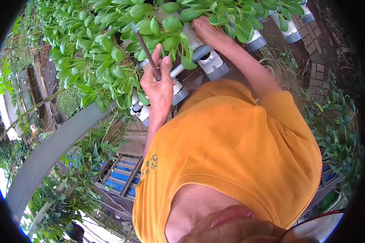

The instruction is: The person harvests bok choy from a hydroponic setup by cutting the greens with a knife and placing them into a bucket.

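Leafy greens (pixel 172 24), massed 9 to 1 o'clock, around both hands. Left hand (pixel 158 92): fingers closed on slim tool (pixel 143 45), tip toward 11 o'clock. Right hand (pixel 208 31): fingers buried in leaves near 12 o'clock, can't tell if gripping. Probably light, soft, easily bruised; best held low at firmer stem bases. Left forearm nearly upright, right forearm slanting toward 10 o'clock, near white pipe ends (pixel 211 63).

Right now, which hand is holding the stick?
The left hand: a thin, dark stick juts from its grip, while the right hand reaches among leafy greens.
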Tool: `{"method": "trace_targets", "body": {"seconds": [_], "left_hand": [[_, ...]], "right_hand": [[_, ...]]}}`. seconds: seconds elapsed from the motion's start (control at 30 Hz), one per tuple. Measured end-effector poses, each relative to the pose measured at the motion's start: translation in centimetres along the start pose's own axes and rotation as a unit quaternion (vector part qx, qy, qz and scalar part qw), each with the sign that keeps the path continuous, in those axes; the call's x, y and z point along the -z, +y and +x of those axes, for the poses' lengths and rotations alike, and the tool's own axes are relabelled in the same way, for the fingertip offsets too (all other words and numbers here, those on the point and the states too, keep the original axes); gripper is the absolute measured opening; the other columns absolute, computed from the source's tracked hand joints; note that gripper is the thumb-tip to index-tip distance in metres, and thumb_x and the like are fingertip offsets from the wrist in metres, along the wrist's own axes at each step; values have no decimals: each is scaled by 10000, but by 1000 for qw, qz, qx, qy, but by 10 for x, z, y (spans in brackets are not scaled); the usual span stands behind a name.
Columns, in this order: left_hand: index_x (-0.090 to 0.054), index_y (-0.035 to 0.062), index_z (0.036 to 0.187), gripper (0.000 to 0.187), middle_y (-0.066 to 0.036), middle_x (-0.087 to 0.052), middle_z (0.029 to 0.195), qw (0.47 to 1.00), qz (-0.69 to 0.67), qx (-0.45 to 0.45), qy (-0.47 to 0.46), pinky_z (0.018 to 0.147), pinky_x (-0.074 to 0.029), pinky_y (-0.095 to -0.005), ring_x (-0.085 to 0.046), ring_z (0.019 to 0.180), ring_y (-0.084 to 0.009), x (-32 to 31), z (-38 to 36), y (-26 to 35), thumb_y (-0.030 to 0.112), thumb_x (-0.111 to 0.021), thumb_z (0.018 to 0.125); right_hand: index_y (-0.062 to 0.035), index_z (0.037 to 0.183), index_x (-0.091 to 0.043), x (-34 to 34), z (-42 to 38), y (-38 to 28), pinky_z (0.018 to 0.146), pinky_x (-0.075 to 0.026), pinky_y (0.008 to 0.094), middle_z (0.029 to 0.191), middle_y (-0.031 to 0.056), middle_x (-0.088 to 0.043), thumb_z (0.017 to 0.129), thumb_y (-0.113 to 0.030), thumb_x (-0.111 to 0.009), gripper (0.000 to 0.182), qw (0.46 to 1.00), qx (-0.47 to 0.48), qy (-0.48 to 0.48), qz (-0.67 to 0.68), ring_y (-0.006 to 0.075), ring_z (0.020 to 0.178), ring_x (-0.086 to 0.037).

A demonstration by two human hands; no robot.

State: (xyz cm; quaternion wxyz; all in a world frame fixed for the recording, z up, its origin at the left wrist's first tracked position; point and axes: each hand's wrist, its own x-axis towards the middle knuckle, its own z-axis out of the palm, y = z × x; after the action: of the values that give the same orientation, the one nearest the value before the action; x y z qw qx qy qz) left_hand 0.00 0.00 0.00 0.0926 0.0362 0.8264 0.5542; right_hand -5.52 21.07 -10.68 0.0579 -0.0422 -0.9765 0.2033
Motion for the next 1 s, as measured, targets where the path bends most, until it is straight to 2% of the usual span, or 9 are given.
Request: {"method": "trace_targets", "body": {"seconds": [0.13, 0.2, 0.3, 0.43, 0.6, 0.7, 0.83, 0.87, 1.0], "left_hand": [[-554, 113, 1354, 417, -44, -680, 783, 995, 84, -34, 40, 453, -382, -191, -454, 474, -24, -18, 28, 15, 220, -622, 957], [-571, 110, 1340, 401, -15, -648, 753, 990, 130, -15, 53, 497, -394, -200, -454, 523, -28, -16, 35, 26, 210, -626, 956], [-596, 89, 1317, 379, 33, -573, 692, 985, 151, 19, 77, 576, -405, -214, -455, 616, -38, -19, 41, 33, 195, -634, 954], [-552, 139, 1361, 416, -1, -617, 706, 984, 135, 57, 99, 472, -376, -193, -446, 507, -25, -21, 47, 25, 219, -618, 958], [-463, 143, 1427, 516, -52, -676, 740, 984, 100, 99, 114, 401, -359, -188, -438, 432, -26, -18, 52, 23, 255, -623, 950], [-507, 94, 1390, 477, 7, -602, 648, 980, 29, 160, 114, 487, -377, -202, -450, 529, -19, -18, 51, 30, 239, -632, 954], [-667, 40, 1154, 272, 2, -637, 710, 980, -3, 181, 80, 488, -403, -208, -525, 556, -32, -8, 44, 12, 214, -645, 947], [-692, 16, 1057, 217, -8, -649, 750, 978, -47, 182, 94, 506, -412, -207, -580, 642, -52, -8, 42, 10, 195, -654, 941], [-685, 7, 1063, 216, -77, -677, 729, 976, -85, 175, 98, 405, -341, -196, -447, 422, -40, -6, 35, -8, 179, -638, 941]], "right_hand": [[-10, 710, -507, -49, 1, 52, 630, -427, 442, 686, 174, -512, 822, -150, -509, 179, 995, 66, 5, -71, 322, 649, -552], [1, 745, -531, -30, -1, 31, 647, -437, 456, 704, 185, -538, 813, -161, -556, 178, 988, 18, 72, 136, 328, 651, -568], [11, 777, -605, 5, -1, 14, 667, -477, 469, 759, 230, -606, 750, -109, -610, 123, 977, 30, -8, 212, 359, 694, -623], [32, 704, -633, -8, 11, 10, 623, -525, 475, 702, 231, -636, 698, -48, -608, 84, 984, 116, -23, 134, 382, 669, -666], [29, 771, -609, -11, 22, 1, 595, -485, 509, 760, 260, -605, 722, -33, -617, 79, 987, 69, -138, 54, 440, 702, -613], [29, 829, -603, -17, 20, -2, 644, -490, 499, 803, 248, -604, 744, -104, -662, 168, 986, 52, -8, 160, 439, 756, -609], [19, 864, -600, -15, 22, -3, 674, -489, 492, 834, 219, -606, 726, -166, -723, 261, 989, 9, -33, 141, 435, 794, -599], [28, 711, -613, -13, 25, -8, 583, -502, 515, 686, 239, -601, 733, -42, -583, 78, 985, 62, 60, 148, 447, 624, -605], [11, 769, -617, -36, 27, 9, 617, -507, 468, 707, 211, -615, 766, -111, -645, 125, 999, 17, 21, 31, 411, 659, -620]]}}
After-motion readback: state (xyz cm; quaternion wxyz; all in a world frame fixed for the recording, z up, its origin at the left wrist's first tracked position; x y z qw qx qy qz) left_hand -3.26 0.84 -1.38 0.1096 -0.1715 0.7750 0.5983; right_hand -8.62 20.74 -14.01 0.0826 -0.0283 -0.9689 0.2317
